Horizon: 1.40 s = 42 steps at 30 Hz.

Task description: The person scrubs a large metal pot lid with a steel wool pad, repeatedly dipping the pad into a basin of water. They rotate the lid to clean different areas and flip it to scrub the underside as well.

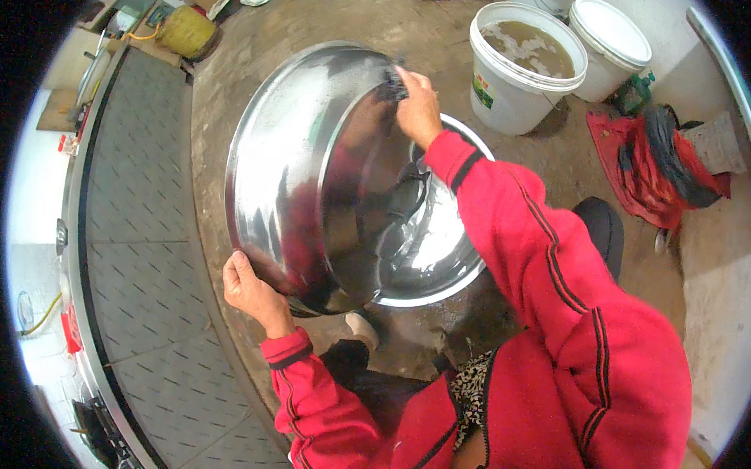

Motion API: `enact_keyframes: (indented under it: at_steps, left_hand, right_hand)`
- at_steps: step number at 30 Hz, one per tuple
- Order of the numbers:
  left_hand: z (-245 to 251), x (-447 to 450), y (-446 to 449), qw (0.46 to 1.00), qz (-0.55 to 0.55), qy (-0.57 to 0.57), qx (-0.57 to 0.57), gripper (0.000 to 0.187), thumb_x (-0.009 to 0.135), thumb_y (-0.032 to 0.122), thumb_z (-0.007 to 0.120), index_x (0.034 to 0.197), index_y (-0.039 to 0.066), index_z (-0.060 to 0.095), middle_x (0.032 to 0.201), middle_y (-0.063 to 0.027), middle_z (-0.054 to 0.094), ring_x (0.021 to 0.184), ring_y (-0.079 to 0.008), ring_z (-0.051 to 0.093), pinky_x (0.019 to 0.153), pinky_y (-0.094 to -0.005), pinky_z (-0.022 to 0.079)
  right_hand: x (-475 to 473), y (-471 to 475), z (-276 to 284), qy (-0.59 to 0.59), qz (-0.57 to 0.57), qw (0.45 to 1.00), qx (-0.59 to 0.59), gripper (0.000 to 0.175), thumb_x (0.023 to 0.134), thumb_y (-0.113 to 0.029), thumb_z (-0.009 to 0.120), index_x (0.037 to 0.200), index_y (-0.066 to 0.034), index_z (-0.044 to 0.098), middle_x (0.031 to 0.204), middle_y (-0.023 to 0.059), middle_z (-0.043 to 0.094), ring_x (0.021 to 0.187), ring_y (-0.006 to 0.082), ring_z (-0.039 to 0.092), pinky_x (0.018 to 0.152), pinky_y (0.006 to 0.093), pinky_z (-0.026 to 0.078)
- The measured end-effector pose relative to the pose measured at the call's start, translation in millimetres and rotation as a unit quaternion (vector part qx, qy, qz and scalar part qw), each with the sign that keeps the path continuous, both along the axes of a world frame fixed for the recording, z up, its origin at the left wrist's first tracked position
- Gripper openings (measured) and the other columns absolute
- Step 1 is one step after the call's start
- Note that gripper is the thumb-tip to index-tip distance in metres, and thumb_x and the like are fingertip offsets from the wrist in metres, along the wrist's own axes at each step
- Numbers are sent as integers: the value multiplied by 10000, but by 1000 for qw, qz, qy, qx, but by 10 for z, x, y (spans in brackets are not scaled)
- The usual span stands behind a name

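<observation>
A large, shiny stainless steel basin (279, 150) is tilted up before me, with its outer wall and underside showing. My left hand (254, 292) grips its rim at the lower left, thumb on the outer side. At the upper right of the underside, my right hand (417, 106) holds a dark scouring pad (394, 85) against the metal. The pad is slightly blurred, and the fingers partly cover it. Below and to the right is a second metal basin (436, 280), holding what looks like water. The tilted basin and my right arm hide part of it.
A white bucket (501, 105) of cloudy brown water stands at the upper right, beside a lidded white bucket (608, 50). A red and black plastic bag (657, 164) lies by the wall. Grey-fronted cabinets (146, 226) line the left, with a yellow gas cylinder (187, 32) beyond.
</observation>
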<state>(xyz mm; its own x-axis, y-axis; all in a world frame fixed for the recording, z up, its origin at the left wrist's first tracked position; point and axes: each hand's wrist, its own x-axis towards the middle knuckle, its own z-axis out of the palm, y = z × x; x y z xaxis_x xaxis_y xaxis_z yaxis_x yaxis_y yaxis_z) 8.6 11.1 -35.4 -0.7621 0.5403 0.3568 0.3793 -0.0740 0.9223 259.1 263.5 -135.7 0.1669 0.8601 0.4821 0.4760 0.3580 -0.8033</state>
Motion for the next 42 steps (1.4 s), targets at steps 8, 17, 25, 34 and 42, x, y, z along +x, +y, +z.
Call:
enact_keyframes:
  at_steps: [8,17,25,34,42]
  left_hand:
    - [198,-155,113,991,-67,59,-99,268,956,203,615,1048,-47,635,906,-61,656,819,-124,587,745,-267,472]
    - [838,161,1666,829,-127,470,-274,396,916,300,599,1107,-44,643,923,-232,677,865,-297,661,819,-394,485]
    - [777,151,1608,964,-113,132,-199,329,920,219,656,994,-98,697,853,-83,692,763,-133,596,699,-282,475]
    - [484,280,259,995,26,24,-90,313,965,194,602,1068,-99,644,966,-74,644,850,-152,574,770,-294,467]
    - [171,-42,36,996,86,-18,-31,328,983,199,590,1116,-101,602,1085,-119,640,962,-205,603,878,-327,495]
  right_hand:
    - [809,-406,-1198,-55,155,926,-339,320,847,-150,599,1153,-80,667,946,159,708,921,288,677,780,419,527]
    - [560,-1145,-775,466,112,731,-486,607,879,-49,529,1467,-72,377,1245,115,592,983,238,630,833,432,549]
    - [744,-1176,-902,494,143,723,-461,477,893,-102,534,1368,-67,494,1185,70,597,956,189,613,805,427,562]
    - [1142,-806,-1601,274,-28,877,-393,347,857,-211,593,1165,-69,664,859,127,681,822,251,675,630,364,579]
    - [1018,-857,-2552,-244,53,874,-417,365,872,-222,590,1211,-90,611,1224,222,601,1052,405,629,886,497,500]
